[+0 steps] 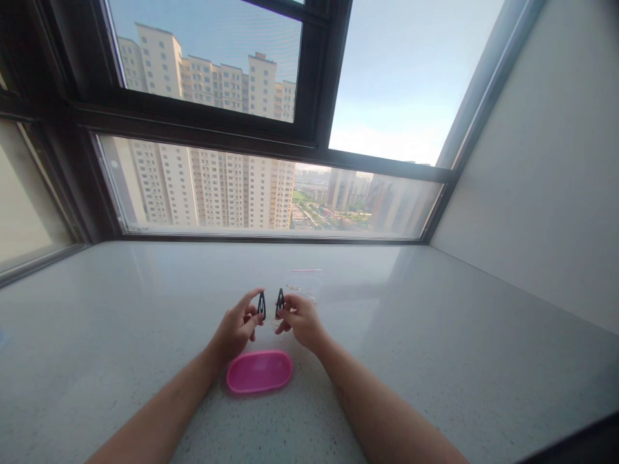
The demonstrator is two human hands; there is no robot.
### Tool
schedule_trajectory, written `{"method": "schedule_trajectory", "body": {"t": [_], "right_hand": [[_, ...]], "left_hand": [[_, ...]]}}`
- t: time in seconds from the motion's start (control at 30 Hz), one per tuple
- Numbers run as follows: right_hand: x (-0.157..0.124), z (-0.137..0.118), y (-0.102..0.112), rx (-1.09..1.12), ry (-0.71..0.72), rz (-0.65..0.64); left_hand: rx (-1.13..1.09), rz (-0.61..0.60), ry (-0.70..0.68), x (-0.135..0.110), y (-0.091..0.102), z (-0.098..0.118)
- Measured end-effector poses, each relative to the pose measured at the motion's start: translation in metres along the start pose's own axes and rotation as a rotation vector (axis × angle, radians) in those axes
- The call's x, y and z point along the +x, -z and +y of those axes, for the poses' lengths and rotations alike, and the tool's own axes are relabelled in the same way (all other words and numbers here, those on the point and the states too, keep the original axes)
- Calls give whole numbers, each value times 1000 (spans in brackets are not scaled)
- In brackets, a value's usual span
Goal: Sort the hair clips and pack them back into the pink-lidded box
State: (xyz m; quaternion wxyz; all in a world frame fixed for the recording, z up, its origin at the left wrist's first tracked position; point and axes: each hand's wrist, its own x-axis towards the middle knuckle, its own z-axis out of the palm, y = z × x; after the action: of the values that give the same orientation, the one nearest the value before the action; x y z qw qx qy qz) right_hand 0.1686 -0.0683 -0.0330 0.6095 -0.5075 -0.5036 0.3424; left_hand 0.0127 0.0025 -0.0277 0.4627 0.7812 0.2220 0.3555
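Note:
Two black snap hair clips are held upright side by side, a small gap between them. My left hand [240, 324] pinches the left hair clip [262, 305] between thumb and index finger. The right hair clip [280, 303] is gripped in the fingers of my right hand [299, 318]. Just below my hands, a pink oval tray [260, 372] rests on the counter, with nothing visible inside it. Behind my right hand lies a clear plastic bag [309, 283] with small clips or pins in or on it, partly hidden by the fingers.
The speckled white counter [411, 361] runs up to a dark-framed window [271, 237]. A white wall [532, 193] bounds it on the right. At the far left edge sits a small pale-blue thing [2, 336], cut off by the frame. Tall buildings stand outside.

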Motion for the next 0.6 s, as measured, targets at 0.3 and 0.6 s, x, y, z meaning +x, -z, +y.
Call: {"method": "schedule_trajectory", "body": {"t": [0.3,0.6], "right_hand": [[-1,-2,0,2,2,-6],[-3,-1,-2,-20,7,-18]], "left_hand": [[-40,-27,7,1,0,-2],[-64,-26,10,1,-1,0]]}}
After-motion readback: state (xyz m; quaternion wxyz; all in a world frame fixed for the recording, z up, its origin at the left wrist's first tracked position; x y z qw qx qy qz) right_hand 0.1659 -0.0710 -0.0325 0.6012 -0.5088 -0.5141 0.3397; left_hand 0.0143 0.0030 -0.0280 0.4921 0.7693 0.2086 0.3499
